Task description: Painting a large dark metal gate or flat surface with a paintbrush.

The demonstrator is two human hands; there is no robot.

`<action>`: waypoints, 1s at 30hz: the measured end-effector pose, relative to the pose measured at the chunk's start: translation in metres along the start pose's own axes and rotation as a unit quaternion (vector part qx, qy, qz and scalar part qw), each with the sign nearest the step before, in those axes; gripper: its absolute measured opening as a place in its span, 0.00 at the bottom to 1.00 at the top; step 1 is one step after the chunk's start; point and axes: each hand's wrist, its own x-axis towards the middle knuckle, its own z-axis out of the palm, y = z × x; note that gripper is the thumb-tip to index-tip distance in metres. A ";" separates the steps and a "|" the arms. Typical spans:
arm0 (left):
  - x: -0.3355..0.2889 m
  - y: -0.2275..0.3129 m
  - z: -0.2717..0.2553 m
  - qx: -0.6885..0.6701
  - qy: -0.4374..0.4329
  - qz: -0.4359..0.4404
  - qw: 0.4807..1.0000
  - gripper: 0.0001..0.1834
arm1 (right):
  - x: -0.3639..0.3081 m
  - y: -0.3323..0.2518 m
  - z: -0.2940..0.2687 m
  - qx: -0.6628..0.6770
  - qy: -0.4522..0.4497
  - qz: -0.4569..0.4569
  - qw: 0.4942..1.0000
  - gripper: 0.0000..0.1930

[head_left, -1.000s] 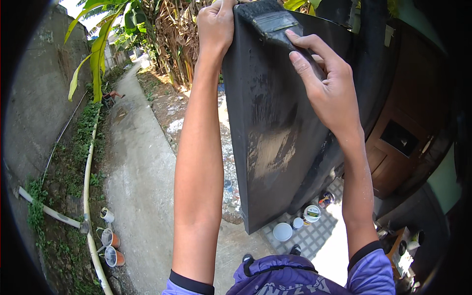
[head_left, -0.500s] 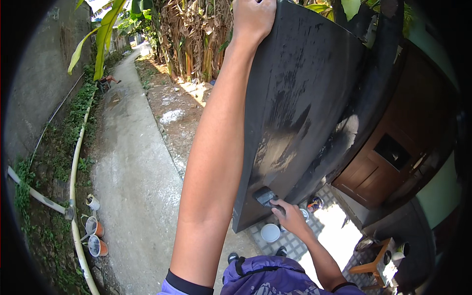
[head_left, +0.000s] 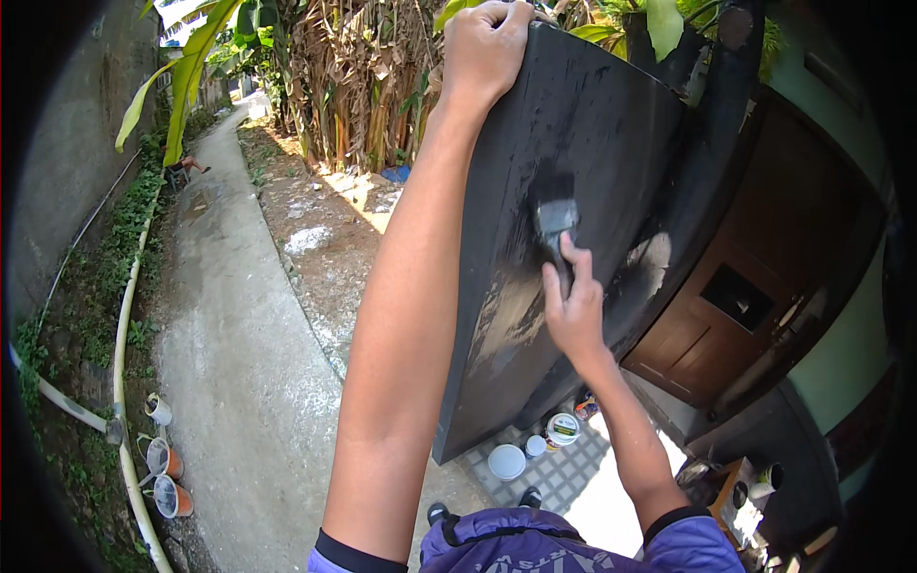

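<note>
A concrete path [head_left: 239, 363] runs away past a grey wall [head_left: 67, 191] on the left, with a white pipe [head_left: 124, 325] along its weedy edge. Three pots [head_left: 162, 458] lie beside the pipe. Dry banana plants [head_left: 353, 86] stand at the far side of a dirt patch [head_left: 325, 220]. Below, small tins [head_left: 559, 430] and a white lid [head_left: 506, 461] sit on grey tiles [head_left: 564, 473]. To the right is a brown wooden door [head_left: 735, 296], perhaps a cabinet.

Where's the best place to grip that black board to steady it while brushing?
Grip the board at its top left corner, coming from above and the left, as the left hand does. That edge is free and bare of wet strokes; the right hand works the brush mid-face.
</note>
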 end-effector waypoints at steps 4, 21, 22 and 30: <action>-0.003 0.004 0.001 -0.056 0.029 0.020 0.998 0.17 | -0.214 0.011 0.009 -0.052 -0.318 0.309 0.895 0.20; -0.002 0.013 -0.006 -0.091 -0.033 -0.077 0.992 0.19 | 0.076 0.015 -0.078 0.191 -0.003 0.105 0.976 0.19; -0.002 0.009 -0.008 -0.085 -0.035 -0.072 0.993 0.19 | 0.110 0.010 -0.076 0.168 0.017 0.063 0.984 0.19; -0.003 0.009 -0.010 -0.045 -0.054 -0.070 0.995 0.23 | 0.049 0.029 -0.020 -0.052 -0.021 0.033 0.998 0.28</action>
